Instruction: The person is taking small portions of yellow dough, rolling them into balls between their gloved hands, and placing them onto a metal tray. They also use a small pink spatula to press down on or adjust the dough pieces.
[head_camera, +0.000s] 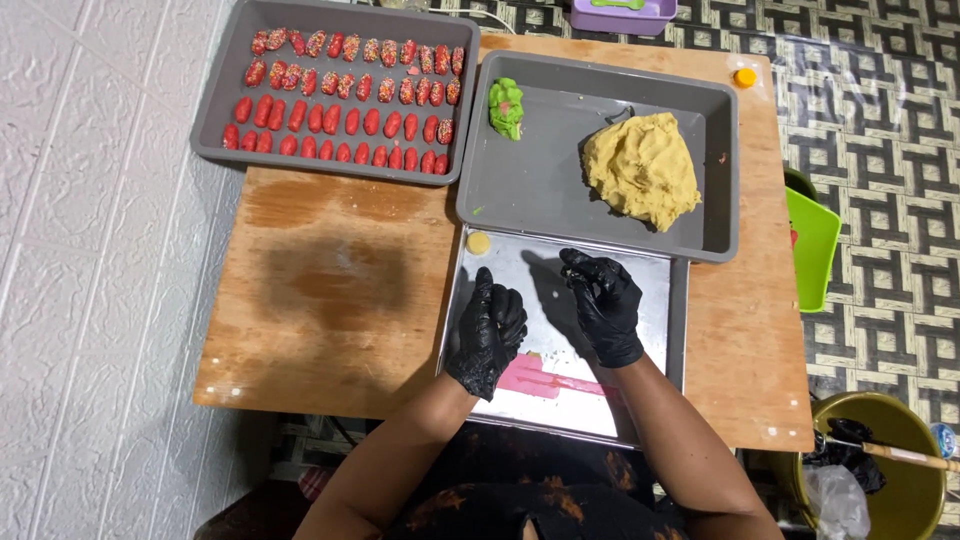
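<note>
Your black-gloved left hand (487, 335) loosely curled, resting on the shiny rectangular metal tray (655, 300), your black-gloved right hand (603, 300) curled above it, contents indiscernible, small round yellow dough disc (479, 242) at tray corner.

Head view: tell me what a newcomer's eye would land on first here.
First, the two black-gloved hands, left hand and right hand, held over a shiny metal tray near the table's front edge. Next, the grey tray at the far left, with its rows of red oblong pieces. Then the yellow dough mound and a small green lump in the grey pan behind the hands.
</note>
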